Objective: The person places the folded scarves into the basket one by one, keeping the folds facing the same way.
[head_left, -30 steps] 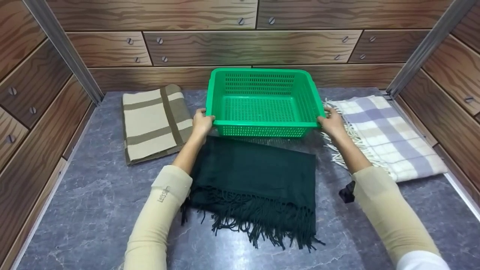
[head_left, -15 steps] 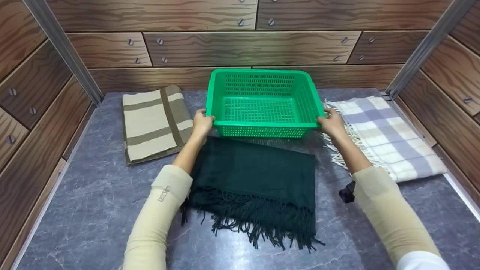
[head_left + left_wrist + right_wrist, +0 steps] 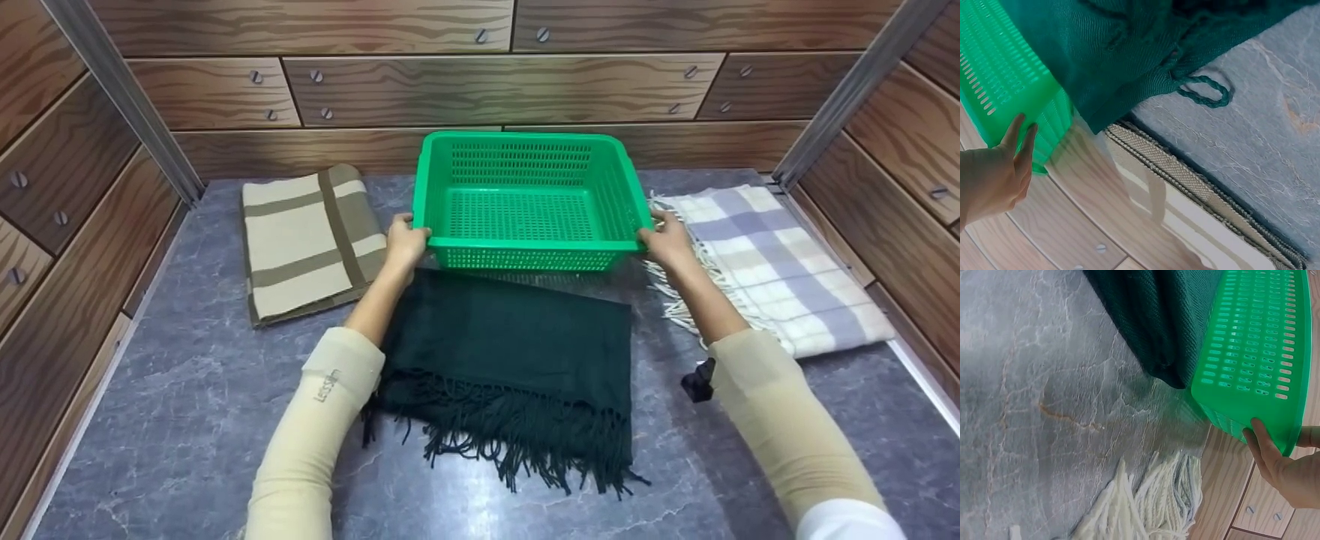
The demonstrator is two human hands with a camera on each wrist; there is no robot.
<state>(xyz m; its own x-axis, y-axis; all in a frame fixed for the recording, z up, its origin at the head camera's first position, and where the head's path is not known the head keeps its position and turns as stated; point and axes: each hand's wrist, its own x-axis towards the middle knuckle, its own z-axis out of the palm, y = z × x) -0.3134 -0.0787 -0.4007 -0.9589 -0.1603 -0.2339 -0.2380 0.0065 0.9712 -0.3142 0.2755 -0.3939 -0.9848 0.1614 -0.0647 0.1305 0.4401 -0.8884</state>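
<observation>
Centrally, toward the top of the head view, the green basket [image 3: 529, 201] is gripped at its near corners: the left hand [image 3: 406, 244] and right hand [image 3: 666, 241] are curled around its rim, above the dark green scarf [image 3: 517, 352] on the tabletop [image 3: 187, 405].

I see a green basket [image 3: 529, 196] of glossy perforated plastic. The dark green scarf [image 3: 517, 352] is matt woven cloth with twisted fringe. The worktop [image 3: 187, 390] looks like smooth grey marbled stone, and the walls [image 3: 495, 90] like wood-grain planks.
</observation>
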